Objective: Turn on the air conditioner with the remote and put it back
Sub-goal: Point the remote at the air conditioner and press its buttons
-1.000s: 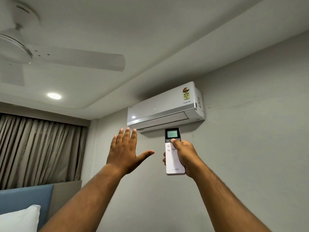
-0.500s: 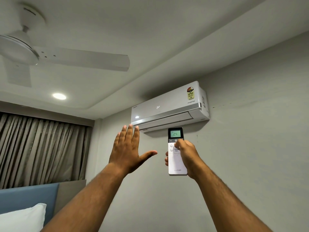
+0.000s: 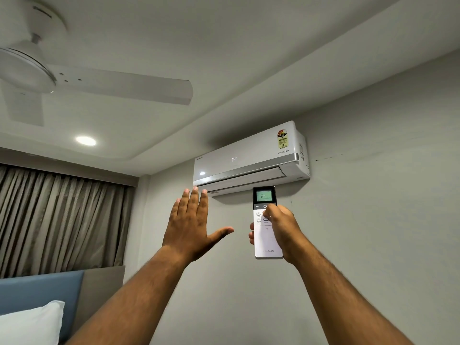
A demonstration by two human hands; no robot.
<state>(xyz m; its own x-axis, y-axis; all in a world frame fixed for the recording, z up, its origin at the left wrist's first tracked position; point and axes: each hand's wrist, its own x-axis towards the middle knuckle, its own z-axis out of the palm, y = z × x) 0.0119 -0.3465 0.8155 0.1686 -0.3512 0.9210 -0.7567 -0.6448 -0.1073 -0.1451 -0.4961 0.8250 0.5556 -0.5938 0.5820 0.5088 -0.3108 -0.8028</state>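
Observation:
A white air conditioner [image 3: 249, 158] hangs high on the grey wall, with "24" lit on its front panel and its lower flap slightly open. My right hand [image 3: 283, 227] grips a white remote [image 3: 265, 240] upright just below the unit, thumb resting beside the power button. The remote's screen reads 24. My left hand [image 3: 191, 225] is raised flat with fingers spread, palm toward the unit's left end, holding nothing.
A white ceiling fan [image 3: 74, 78] spreads across the upper left, still. A round ceiling light [image 3: 86, 140] glows. Brown curtains [image 3: 54, 217] cover the left wall above a blue headboard [image 3: 37, 292] and a white pillow [image 3: 29, 324].
"24" has lit up on the air conditioner's panel and its flap has begun to open. My thumb has shifted on the remote's buttons. Both hands stay raised in almost the same place.

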